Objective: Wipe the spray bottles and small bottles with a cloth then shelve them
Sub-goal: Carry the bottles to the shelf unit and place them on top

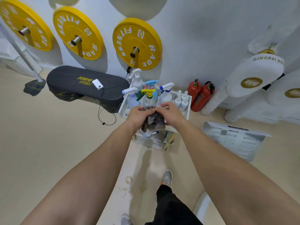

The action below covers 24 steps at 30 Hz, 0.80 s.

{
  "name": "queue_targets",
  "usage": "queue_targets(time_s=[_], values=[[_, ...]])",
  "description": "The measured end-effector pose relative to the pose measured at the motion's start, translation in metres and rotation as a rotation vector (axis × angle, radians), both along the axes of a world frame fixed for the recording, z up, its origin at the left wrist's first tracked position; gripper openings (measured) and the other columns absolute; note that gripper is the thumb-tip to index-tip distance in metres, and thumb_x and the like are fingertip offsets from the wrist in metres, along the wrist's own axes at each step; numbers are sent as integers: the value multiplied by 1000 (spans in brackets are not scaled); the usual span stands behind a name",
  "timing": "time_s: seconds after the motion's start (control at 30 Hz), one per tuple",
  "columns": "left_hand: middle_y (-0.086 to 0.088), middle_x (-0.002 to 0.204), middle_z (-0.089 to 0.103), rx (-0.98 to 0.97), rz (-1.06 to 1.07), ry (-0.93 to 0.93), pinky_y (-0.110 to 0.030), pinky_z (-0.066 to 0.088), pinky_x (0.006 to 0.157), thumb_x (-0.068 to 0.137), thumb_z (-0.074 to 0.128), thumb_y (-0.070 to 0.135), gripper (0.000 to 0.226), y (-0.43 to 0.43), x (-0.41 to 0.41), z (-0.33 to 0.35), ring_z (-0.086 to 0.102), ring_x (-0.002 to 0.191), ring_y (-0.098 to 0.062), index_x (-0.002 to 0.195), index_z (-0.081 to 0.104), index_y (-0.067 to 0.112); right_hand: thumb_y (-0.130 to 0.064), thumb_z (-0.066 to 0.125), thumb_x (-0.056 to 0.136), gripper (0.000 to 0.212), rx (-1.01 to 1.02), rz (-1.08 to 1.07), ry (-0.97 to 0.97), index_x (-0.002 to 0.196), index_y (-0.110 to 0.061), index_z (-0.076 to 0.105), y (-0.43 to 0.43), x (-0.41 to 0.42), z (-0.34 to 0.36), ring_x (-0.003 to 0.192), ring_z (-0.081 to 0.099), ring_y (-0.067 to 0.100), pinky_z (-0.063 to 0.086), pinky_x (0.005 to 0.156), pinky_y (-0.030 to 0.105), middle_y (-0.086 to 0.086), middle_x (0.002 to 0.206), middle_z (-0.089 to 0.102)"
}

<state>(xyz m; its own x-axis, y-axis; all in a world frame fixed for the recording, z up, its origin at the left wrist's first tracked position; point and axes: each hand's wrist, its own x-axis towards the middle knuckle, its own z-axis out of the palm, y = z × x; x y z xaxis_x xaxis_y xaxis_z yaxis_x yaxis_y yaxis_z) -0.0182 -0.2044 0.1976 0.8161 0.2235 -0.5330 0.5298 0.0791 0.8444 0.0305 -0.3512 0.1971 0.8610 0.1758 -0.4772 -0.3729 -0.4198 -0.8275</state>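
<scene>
A white shelf rack stands against the wall with several spray bottles on its top tier: a white one, a blue one, one with a yellow trigger, and others. Small white bottles stand at the tier's right end. My left hand and my right hand both grip a dark patterned cloth in front of the yellow-trigger bottle. The cloth hangs down below my hands. Whether the hands also hold a bottle inside the cloth is hidden.
Yellow weight plates hang on the wall above. A black bench pad with a phone and cable lies to the left. Two red extinguishers stand on the right. A white slotted tray lies on the floor.
</scene>
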Motion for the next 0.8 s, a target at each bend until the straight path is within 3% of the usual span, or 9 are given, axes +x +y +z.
queue_targets(time_s=[0.07, 0.13, 0.23, 0.3, 0.37, 0.43, 0.63, 0.73, 0.8], values=[[-13, 104, 77, -193, 91, 45, -32, 62, 72, 88, 76, 29, 36, 14, -20, -4, 74, 95, -28, 114, 73, 5, -36, 72, 89, 24, -57, -2, -75, 97, -21, 55, 15, -19, -10, 85, 61, 14, 52, 81, 36, -5, 92, 59], [-9, 102, 76, -349, 146, 79, -28, 61, 72, 92, 71, 28, 32, 27, -38, -6, 72, 86, -19, 116, 72, 7, -31, 71, 91, 19, -57, 26, -92, 81, -20, 58, 29, -34, -18, 78, 61, 19, 51, 76, 36, 0, 83, 62], [-4, 97, 72, -459, 178, 79, -20, 56, 81, 96, 66, 24, 21, 46, -61, -12, 65, 85, -12, 112, 72, 12, -27, 62, 99, 19, 185, -22, 97, 81, -18, 62, 47, -53, -18, 72, 64, 22, 56, 67, 35, 4, 80, 64], [-7, 107, 73, -410, 175, 50, -20, 55, 86, 96, 65, 15, 22, 55, -73, -18, 67, 97, -15, 116, 70, 6, -41, 57, 100, 24, 267, 1, 213, 91, -21, 66, 52, -61, -17, 73, 69, 16, 57, 66, 33, -2, 80, 70], [-14, 115, 70, -292, 145, 28, -18, 56, 77, 94, 65, 4, 32, 61, -81, -24, 68, 100, -19, 124, 64, -4, -50, 65, 92, 33, 291, 68, 252, 101, -18, 68, 57, -66, -21, 80, 74, 15, 58, 63, 30, -1, 90, 75], [-11, 105, 71, -176, 131, 30, -21, 53, 72, 93, 65, 8, 30, 66, -85, -24, 67, 90, -16, 121, 66, -4, -38, 76, 88, 33, 295, 82, 237, 105, -12, 65, 62, -68, -27, 84, 72, 21, 55, 59, 28, 8, 97, 73], [-2, 73, 64, 39, 330, 35, -35, 44, 72, 71, 64, 28, 11, 104, -81, -27, 57, 74, -22, 65, 68, 20, -19, 65, 97, 8, 242, 47, 199, 92, -13, 65, 65, -44, -33, 72, 64, 12, 54, 63, 27, 0, 82, 68], [-5, 80, 68, 146, 297, 55, -38, 53, 71, 75, 72, 29, 11, 125, -78, -31, 62, 73, -25, 79, 68, 20, -13, 63, 96, 12, 234, -71, 222, 84, -14, 64, 71, -28, -37, 77, 65, 17, 55, 68, 27, 4, 80, 67], [-11, 74, 63, 74, 298, 74, -29, 45, 54, 88, 69, 20, 7, 133, -75, -32, 55, 61, -25, 84, 68, 14, -17, 65, 96, 12, 272, -69, 268, 84, -15, 63, 76, -22, -42, 77, 68, 20, 56, 70, 29, 7, 83, 71]])
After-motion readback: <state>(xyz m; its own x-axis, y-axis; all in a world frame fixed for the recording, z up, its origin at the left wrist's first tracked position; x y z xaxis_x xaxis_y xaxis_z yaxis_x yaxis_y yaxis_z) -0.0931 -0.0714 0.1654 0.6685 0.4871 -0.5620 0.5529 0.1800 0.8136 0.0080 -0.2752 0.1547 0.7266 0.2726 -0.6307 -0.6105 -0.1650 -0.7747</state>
